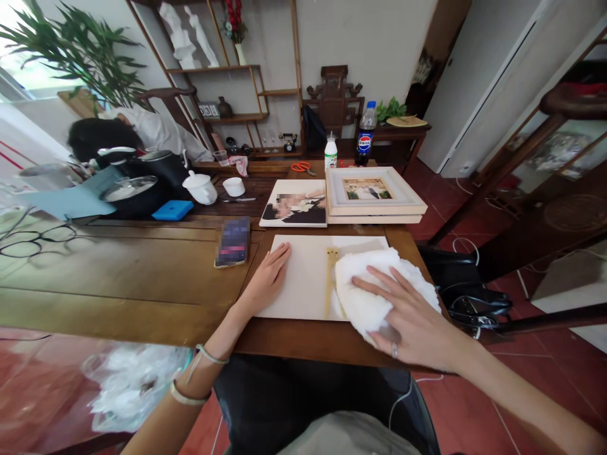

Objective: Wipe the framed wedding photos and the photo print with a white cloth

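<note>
right hand [408,316] presses, fingers spread, on a soft light cloth [379,262] atop the stiff thin board [303,278] at the table [142,278] edge, while left hand [268,273] lies flat, unclenched, on the board's left edge, likely the best steadying spot.

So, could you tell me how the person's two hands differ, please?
The left hand lies flat on the left edge of the pale board; the right hand presses on the white towel. The right hand wears a ring, the left hand none that shows. Both are open, palms down.
</note>
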Demonstrator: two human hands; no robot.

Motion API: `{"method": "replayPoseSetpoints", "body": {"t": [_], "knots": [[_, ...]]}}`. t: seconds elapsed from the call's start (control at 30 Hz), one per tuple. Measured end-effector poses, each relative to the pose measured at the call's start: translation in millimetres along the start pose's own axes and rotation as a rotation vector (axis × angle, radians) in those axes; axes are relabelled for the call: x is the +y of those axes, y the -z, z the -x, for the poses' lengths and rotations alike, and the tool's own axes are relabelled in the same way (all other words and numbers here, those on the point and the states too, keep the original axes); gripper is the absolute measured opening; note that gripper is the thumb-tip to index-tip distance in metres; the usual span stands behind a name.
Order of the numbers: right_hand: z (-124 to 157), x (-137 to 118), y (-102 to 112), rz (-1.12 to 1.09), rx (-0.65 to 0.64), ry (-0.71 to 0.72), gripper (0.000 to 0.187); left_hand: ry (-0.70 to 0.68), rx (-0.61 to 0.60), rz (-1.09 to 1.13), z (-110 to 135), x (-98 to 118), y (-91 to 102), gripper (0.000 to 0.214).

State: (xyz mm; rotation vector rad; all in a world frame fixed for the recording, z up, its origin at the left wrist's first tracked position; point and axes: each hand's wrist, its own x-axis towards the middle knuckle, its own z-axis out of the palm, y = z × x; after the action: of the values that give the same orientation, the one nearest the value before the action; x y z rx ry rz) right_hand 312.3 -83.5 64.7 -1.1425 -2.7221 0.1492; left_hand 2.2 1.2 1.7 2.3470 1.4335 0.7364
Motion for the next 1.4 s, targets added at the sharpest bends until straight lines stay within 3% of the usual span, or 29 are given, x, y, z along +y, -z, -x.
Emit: {"method": "replayPoseSetpoints", "body": {"t": [0.2, 0.3, 0.4, 0.6, 0.7, 0.93, 1.07, 1.13, 1.4], "knots": [[-49.6, 51.9, -6.6, 0.021, 0.056, -0.039, 0.028, 0.005, -0.001, 0.007, -0.3, 0.7, 1.5, 0.047], [-60.4, 62.6, -9.2, 0.057, 0.073, -0.041, 0.027, 0.014, -0.012, 0.013, -0.6, 0.8, 2.1, 0.048], [-50.9, 51.0, -9.1, 0.072, 0.057, -0.015, 0.028, 0.017, -0.014, 0.008, -0.7, 0.6, 1.8, 0.048], [-1.9, -0.5, -7.2, 0.002, 0.016, 0.028, 0.024, 0.017, -0.011, -0.002, -0.4, 0.4, 0.3, 0.048], [4.6, -5.6, -5.1, -0.014, -0.001, 0.029, 0.022, 0.010, -0.003, 0.001, -0.2, 0.4, 0.2, 0.047], [-54.3, 52.1, -5.9, -0.020, 0.050, -0.085, 0.029, 0.009, -0.003, 0.016, -0.6, 0.9, 1.9, 0.047], [-80.2, 68.2, -11.6, -0.092, 0.120, -0.275, 0.034, 0.010, 0.001, 0.018, -0.8, 0.2, 1.5, 0.047], [-78.4, 58.9, -13.8, -0.115, 0.126, -0.288, 0.036, 0.006, 0.003, 0.013, -0.8, -0.4, 1.1, 0.047], [-22.9, -26.7, -6.4, -0.076, -0.030, -0.025, 0.039, 0.005, -0.011, 0.006, -0.5, -0.3, 1.1, 0.047]]}}
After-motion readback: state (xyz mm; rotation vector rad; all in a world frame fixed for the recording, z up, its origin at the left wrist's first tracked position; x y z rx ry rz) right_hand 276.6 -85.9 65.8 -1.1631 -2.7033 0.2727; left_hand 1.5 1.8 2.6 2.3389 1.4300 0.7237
